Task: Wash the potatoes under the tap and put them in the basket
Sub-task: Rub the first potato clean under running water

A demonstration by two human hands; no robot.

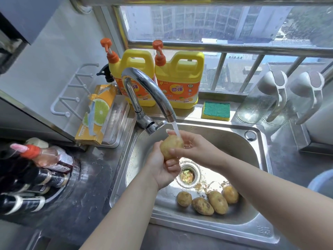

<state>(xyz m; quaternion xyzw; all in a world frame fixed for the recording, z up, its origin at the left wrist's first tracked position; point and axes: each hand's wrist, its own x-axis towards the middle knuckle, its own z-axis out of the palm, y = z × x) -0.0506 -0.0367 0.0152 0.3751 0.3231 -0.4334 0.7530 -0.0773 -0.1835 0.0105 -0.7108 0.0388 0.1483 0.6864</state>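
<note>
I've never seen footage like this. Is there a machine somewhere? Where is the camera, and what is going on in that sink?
There is no machine here: these are a person's two bare hands. One wide-angle camera worn on the head looks forward and down, which is why both arms come in from the bottom edge. The left hand holds a potato from below. The right hand wraps it from the other side, with the thumb on its front. Water from the tap runs onto it. Another four potatoes lie on the floor of the sink, on the near side of the drain. Behind the sink stand two yellow jugs and a sponge. I cannot plainly make out a basket.
</note>
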